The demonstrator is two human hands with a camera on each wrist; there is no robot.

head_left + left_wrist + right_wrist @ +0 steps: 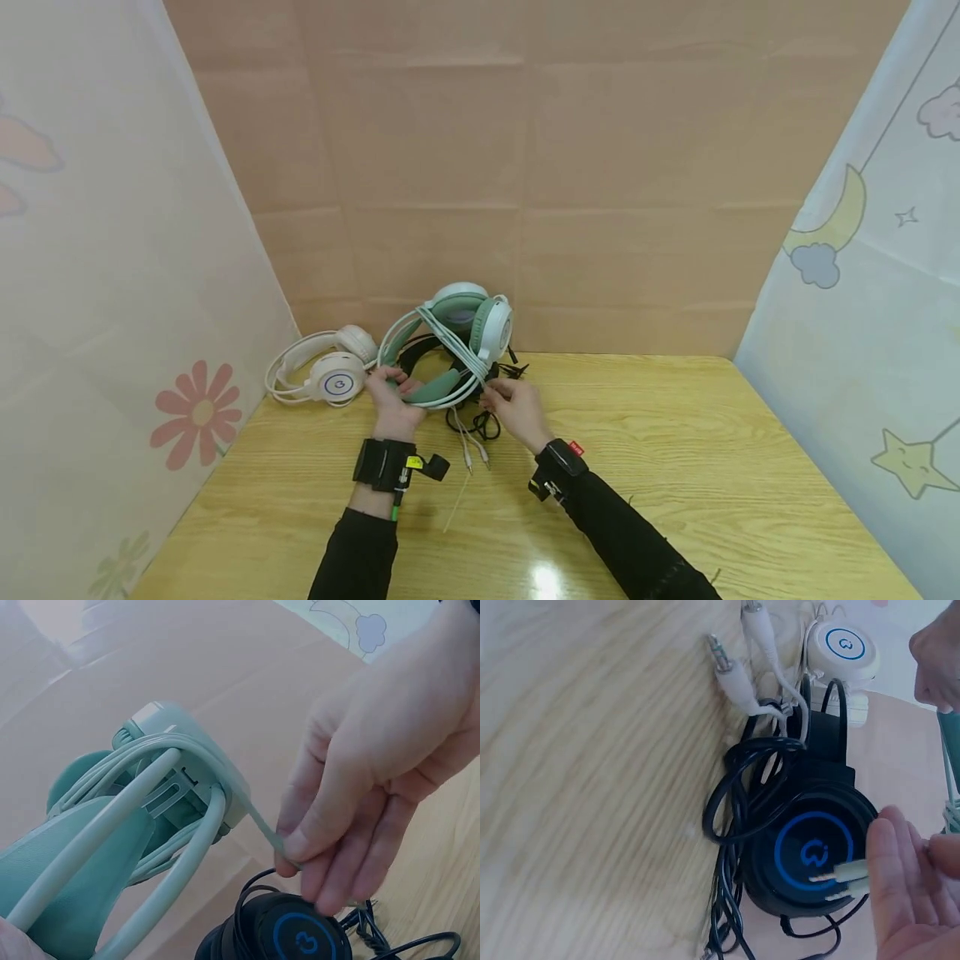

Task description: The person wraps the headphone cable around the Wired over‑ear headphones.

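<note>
My left hand grips the headband of the mint-green headphones, holding them up over the black headphones. A pale green cable is wound in several turns around the headband near one ear cup. In the left wrist view, my right hand pinches a stretch of this cable between thumb and fingers. The cable's two plugs stick out beside the right fingers. Below them lies a black ear cup with a blue ring.
White headphones lie on the left of the wooden table. Two white plugs and tangled black cables lie in front of the black headphones. A brown paper backdrop rises behind, with patterned cloths at both sides.
</note>
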